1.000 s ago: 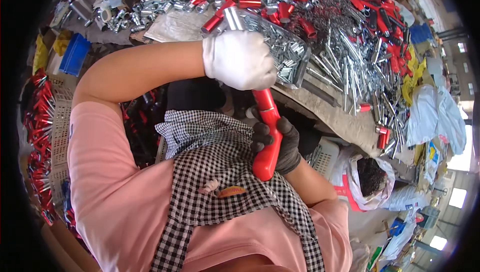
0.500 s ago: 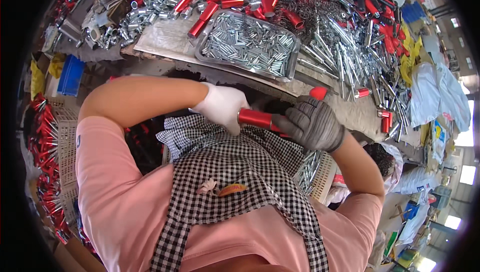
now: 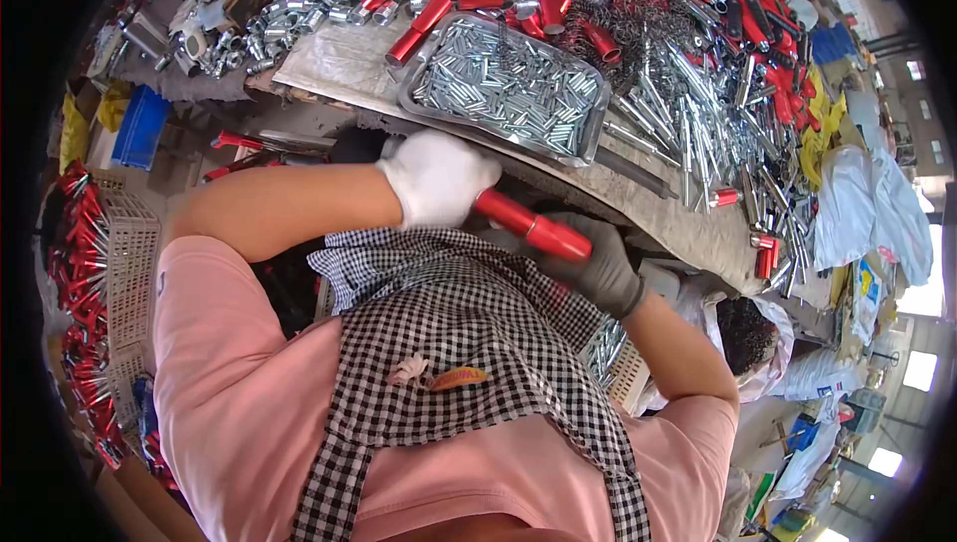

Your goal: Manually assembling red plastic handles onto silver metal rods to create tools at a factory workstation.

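Observation:
My left hand [image 3: 439, 180], in a white glove, is closed around the left end of a red metal tube [image 3: 513, 214]. The tube slants down to the right in front of the checked apron [image 3: 449, 313], and its right end is wider. At that wider end is my right hand [image 3: 601, 268] in a grey glove, closed against the tube from behind and below. Its fingers are partly hidden and slightly blurred. Just beyond my hands, on the bench, stands a clear tray [image 3: 588, 148] of short metal pins [image 3: 508, 83].
Metal rings [image 3: 309, 13], red tubes [image 3: 421, 28], thin springs [image 3: 638, 18], long rods [image 3: 698, 123] and red-and-black handles [image 3: 753, 13] cover the bench. A dark bar [image 3: 635, 173] lies at its edge. A crate [image 3: 132, 263] with red tools [image 3: 80, 243] stands left.
My right hand has moved down and nearer, and the tube now slants more. The red tip above my right hand is out of sight; the tube's wider end now shows. My left hand has risen slightly.

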A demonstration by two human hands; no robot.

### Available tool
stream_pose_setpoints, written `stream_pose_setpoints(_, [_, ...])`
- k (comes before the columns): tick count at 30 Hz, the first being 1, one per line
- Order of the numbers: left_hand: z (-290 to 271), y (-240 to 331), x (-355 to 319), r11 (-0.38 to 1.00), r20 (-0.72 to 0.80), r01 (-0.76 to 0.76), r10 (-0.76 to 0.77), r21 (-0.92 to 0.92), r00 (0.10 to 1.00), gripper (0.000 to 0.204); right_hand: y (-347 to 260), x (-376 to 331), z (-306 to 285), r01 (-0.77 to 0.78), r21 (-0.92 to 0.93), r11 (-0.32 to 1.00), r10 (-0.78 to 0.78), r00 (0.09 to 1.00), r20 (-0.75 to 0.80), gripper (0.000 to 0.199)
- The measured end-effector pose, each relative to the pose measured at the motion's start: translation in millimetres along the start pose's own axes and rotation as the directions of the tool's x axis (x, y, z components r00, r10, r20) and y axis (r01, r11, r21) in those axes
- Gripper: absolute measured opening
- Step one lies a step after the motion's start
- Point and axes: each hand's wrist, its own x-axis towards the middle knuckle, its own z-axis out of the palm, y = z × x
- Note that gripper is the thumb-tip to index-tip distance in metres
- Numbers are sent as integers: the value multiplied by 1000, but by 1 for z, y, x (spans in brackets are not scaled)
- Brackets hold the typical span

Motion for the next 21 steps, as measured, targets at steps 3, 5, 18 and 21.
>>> stream_pose_setpoints(3, [-9, -8, 11, 964, -326, -93, 174, 250, 929, 17, -10, -1, -9, 79, -51, 996, -80, 997, -23, 48])
stream_pose_setpoints(5, [-14, -8, 12, 990, -297, -82, 114, 118, 948, 26, -17, -1, -20, 155, -104, 983, -160, 986, -45, 54])
stream_pose_setpoints(18, [-11, -2, 2, 998, 56, 59, -59, 5, 997, 19, -1, 9, -6, -34, 379, 925, -2, 995, 96, 47])
stream_pose_setpoints(21, [-8, -15, -2, 900, 319, -78, 232, -430, 919, 26, -17, 4, -20, 483, -870, 100, -627, 710, 321, 48])
